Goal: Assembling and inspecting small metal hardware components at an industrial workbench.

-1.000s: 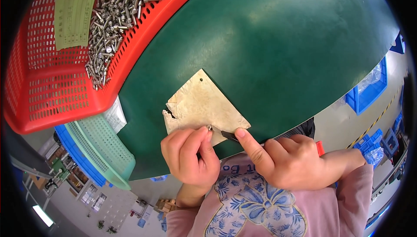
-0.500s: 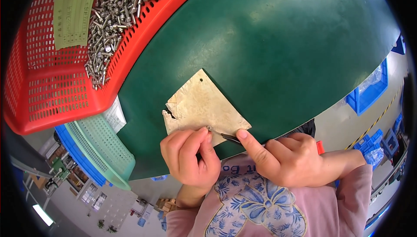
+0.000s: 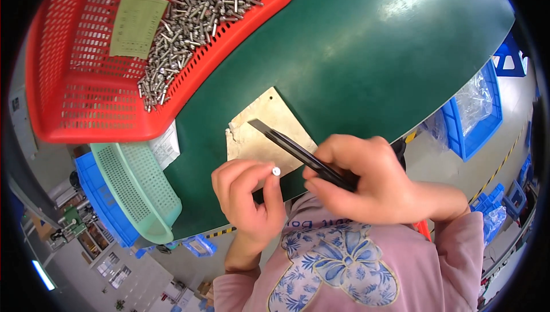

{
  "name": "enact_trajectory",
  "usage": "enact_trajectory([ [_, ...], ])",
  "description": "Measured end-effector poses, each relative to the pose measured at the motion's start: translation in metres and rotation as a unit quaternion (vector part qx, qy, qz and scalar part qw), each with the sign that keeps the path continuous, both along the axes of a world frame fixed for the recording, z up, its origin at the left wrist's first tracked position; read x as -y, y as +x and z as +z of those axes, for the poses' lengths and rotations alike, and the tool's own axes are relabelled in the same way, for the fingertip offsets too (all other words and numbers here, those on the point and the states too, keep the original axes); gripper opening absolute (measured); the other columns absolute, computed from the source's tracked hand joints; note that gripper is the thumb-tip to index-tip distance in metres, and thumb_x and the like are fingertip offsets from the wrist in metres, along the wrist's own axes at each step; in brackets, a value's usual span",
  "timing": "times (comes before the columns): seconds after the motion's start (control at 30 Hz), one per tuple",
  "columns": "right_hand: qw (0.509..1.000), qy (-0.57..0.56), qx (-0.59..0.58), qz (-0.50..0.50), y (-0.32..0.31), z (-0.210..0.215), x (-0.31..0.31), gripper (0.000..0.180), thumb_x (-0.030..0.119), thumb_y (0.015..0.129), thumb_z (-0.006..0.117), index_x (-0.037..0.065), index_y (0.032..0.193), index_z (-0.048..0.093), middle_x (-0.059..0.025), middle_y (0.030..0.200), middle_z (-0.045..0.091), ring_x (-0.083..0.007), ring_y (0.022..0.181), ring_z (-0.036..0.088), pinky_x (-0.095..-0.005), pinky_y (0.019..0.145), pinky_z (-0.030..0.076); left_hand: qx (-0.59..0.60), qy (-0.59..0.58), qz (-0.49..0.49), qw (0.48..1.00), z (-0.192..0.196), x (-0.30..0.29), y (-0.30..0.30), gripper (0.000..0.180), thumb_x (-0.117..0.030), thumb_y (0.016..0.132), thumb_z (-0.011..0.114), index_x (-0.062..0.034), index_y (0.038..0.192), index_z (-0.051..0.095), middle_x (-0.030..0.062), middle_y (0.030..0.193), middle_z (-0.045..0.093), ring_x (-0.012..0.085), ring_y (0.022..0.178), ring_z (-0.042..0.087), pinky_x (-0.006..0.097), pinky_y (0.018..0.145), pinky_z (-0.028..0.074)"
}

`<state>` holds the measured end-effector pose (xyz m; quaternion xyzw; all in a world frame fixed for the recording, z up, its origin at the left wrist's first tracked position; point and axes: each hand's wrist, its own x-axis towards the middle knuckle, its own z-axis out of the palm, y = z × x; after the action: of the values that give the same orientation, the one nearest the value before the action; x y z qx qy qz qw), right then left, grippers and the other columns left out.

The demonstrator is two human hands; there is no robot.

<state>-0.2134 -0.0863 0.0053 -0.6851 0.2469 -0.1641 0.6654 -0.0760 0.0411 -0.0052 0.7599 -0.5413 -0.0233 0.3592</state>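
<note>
Left hand [image 3: 249, 200]: pinching small round metal piece [image 3: 276, 171]
Right hand [image 3: 369, 180]: gripping slim black tool [image 3: 298, 151] above beige sheet [image 3: 252, 149]
Beige sheet: flat on green table [image 3: 372, 71]

This looks like a factory workshop: a broad, smooth green-topped worktable [image 3: 372, 66] bears a red perforated plastic basket [image 3: 109, 134] heaped with small silvery metal parts [image 3: 195, 31]. Right of the table appear a blue plastic crate [image 3: 454, 131] and a yellow-and-black striped floor line [image 3: 500, 166]; left, blurred green machinery [image 3: 71, 217].
</note>
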Motion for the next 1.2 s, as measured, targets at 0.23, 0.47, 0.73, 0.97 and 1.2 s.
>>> enact_trajectory([
  [0.23, 0.927, 0.369, 0.002, 0.070, 0.014, 0.007, -0.005, 0.013, 0.012, 0.089, 0.059, -0.001, 0.088, 0.056, 0.0001, 0.054, 0.053, -0.0015, 0.041, 0.045, -0.0174, 0.037, 0.032, -0.071, -0.136, -0.027, 0.988, 0.000, -0.003, -0.007, 0.011, -0.004, 0.079, 0.065, -0.0039, 0.089, 0.060, 0.0068, 0.086, 0.059, 0.0236, 0.079, 0.054, 0.032, 0.069, 0.045],
  [0.47, 0.930, 0.364, -0.020, 0.055, 0.012, 0.008, -0.011, 0.013, 0.011, 0.088, 0.060, -0.001, 0.087, 0.057, -0.0001, 0.054, 0.053, -0.0019, 0.041, 0.044, -0.0178, 0.036, 0.032, -0.051, -0.148, -0.023, 0.987, -0.002, -0.006, -0.009, 0.010, -0.005, 0.080, 0.065, -0.0036, 0.088, 0.062, 0.0065, 0.086, 0.061, 0.0236, 0.078, 0.055, 0.032, 0.067, 0.046],
  [0.73, 0.947, 0.318, 0.007, 0.046, 0.010, 0.006, -0.016, 0.013, 0.009, 0.086, 0.062, -0.003, 0.089, 0.058, -0.0008, 0.055, 0.054, -0.0026, 0.040, 0.044, -0.0182, 0.036, 0.032, -0.004, -0.145, -0.025, 0.989, -0.003, -0.010, -0.010, 0.010, -0.005, 0.079, 0.066, -0.0043, 0.089, 0.063, 0.0059, 0.086, 0.061, 0.0234, 0.077, 0.056, 0.031, 0.066, 0.046],
  [0.97, 0.941, 0.335, -0.006, 0.036, 0.008, 0.006, -0.019, 0.011, 0.007, 0.086, 0.061, -0.003, 0.089, 0.058, -0.0010, 0.056, 0.054, -0.0027, 0.041, 0.045, -0.0180, 0.036, 0.032, -0.083, -0.155, -0.029, 0.984, -0.010, -0.013, -0.012, 0.010, -0.004, 0.079, 0.066, -0.0040, 0.088, 0.061, 0.0067, 0.085, 0.061, 0.0229, 0.076, 0.056, 0.031, 0.066, 0.046],
  [1.2, 0.945, 0.326, 0.009, 0.039, 0.006, 0.008, -0.020, 0.010, 0.006, 0.086, 0.061, -0.003, 0.090, 0.059, -0.0017, 0.059, 0.057, -0.0026, 0.041, 0.046, -0.0177, 0.037, 0.032, -0.099, -0.169, -0.036, 0.980, -0.007, -0.013, -0.012, 0.010, -0.004, 0.079, 0.066, -0.0040, 0.087, 0.061, 0.0066, 0.084, 0.061, 0.0225, 0.076, 0.056, 0.031, 0.066, 0.046],
])
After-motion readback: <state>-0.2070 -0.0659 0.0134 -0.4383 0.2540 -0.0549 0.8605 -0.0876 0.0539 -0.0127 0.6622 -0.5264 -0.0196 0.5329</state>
